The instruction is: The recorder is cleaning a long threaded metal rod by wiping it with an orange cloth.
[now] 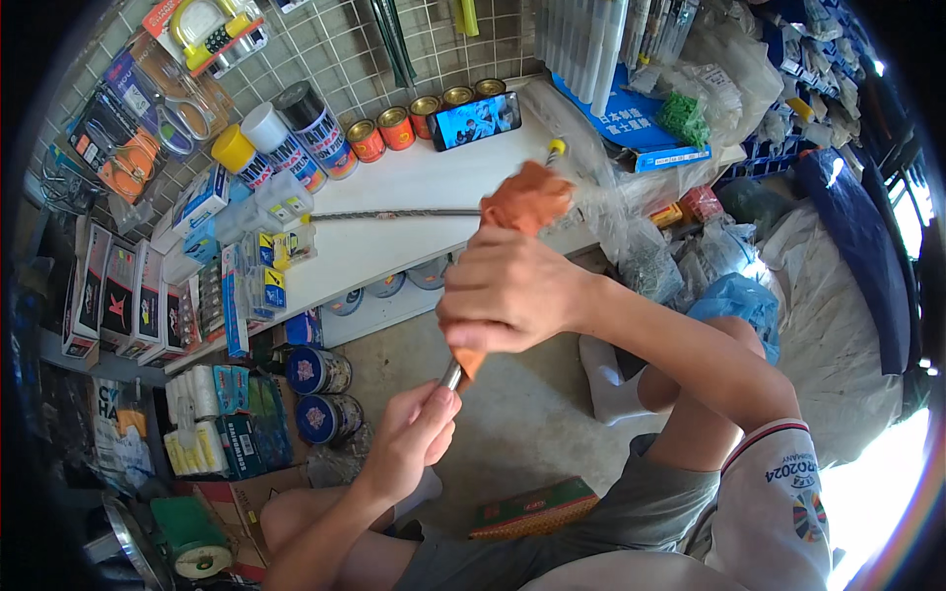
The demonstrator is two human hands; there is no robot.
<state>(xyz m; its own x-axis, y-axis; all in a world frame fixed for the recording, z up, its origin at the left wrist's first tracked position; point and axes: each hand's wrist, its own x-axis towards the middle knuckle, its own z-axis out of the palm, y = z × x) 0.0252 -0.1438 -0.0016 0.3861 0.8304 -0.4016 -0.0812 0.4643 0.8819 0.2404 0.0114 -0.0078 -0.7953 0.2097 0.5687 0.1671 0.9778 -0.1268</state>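
Note:
My right hand (pixel 510 292) is wrapped around a bunched orange cloth (pixel 528 196), which encloses the middle of a long metal rod. Below it, my left hand (pixel 414 436) pinches the rod's smooth shank (pixel 450 375) between thumb and fingers. Past the cloth's upper end a short fluted piece with a yellow tip (pixel 556 146) sticks out, in line with the shank, so it looks like a long drill bit. A second long drill bit (pixel 392 215) with a yellow tip lies across the white shelf top (pixel 384 258) behind my hands; the cloth hides its right end.
A phone (pixel 475 122) leans on several small orange cans (pixel 395 127). Spray cans (pixel 318 125) and small boxes line the left. Plastic bags (pixel 732 295) crowd the right. Lidded tubs (pixel 321 369) stand below the shelf, and a flat box (pixel 536 510) lies on the floor between my legs.

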